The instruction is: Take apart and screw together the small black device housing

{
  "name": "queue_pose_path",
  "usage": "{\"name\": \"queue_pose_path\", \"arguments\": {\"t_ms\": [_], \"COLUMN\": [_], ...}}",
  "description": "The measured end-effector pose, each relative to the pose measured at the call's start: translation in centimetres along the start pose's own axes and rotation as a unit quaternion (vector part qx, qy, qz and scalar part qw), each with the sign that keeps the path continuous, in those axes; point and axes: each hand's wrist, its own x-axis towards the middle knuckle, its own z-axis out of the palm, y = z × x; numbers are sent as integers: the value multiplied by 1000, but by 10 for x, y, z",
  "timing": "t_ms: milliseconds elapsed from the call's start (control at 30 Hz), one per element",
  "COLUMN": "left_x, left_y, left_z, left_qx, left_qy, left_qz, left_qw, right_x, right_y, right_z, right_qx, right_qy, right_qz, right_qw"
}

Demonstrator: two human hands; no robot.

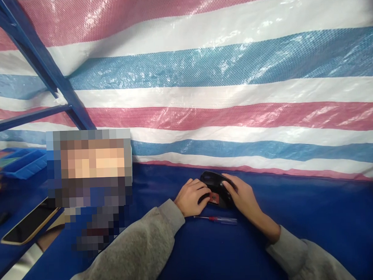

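A black computer mouse (213,180) lies on the blue table surface, with a small red part (214,197) showing at its near side. My left hand (191,197) is curled against the mouse's left side, fingers closed at the red part. My right hand (242,196) lies over the mouse's right side and grips it. A small screwdriver (220,219) with a red and clear handle rests on the table just in front of both hands, touched by neither.
A striped red, white and blue tarp (221,94) hangs close behind the mouse. A blue metal frame (49,75) stands at left. A blue tray (20,162) and a phone (28,225) lie at left, beside a blurred patch.
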Motion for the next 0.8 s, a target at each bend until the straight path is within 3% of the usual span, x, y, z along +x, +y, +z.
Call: {"name": "queue_pose_path", "arguments": {"t_ms": [133,333,433,567,667,800], "left_x": [-1,-2,-2,-2,-1,-1], "left_y": [0,1,0,-2,-2,-1], "left_z": [-1,-2,2,6,5,4], "left_qx": [-11,-15,-16,-17,-13,-13], "left_qy": [18,92,128,152,174,180], "left_qz": [14,38,45,44,42,47], "left_qw": [1000,995,991,987,984,982], "right_x": [2,0,-2,-6,-10,-12], "right_y": [-2,-5,-6,-15,-25,-30], "right_z": [3,5,4,-1,-4,-2], "right_qx": [-7,-11,-15,-32,-33,-34], "right_qy": [-13,-39,-14,50,44,29], "right_qz": [12,37,33,-37,-104,-134], "right_qw": [1000,998,999,998,993,990]}}
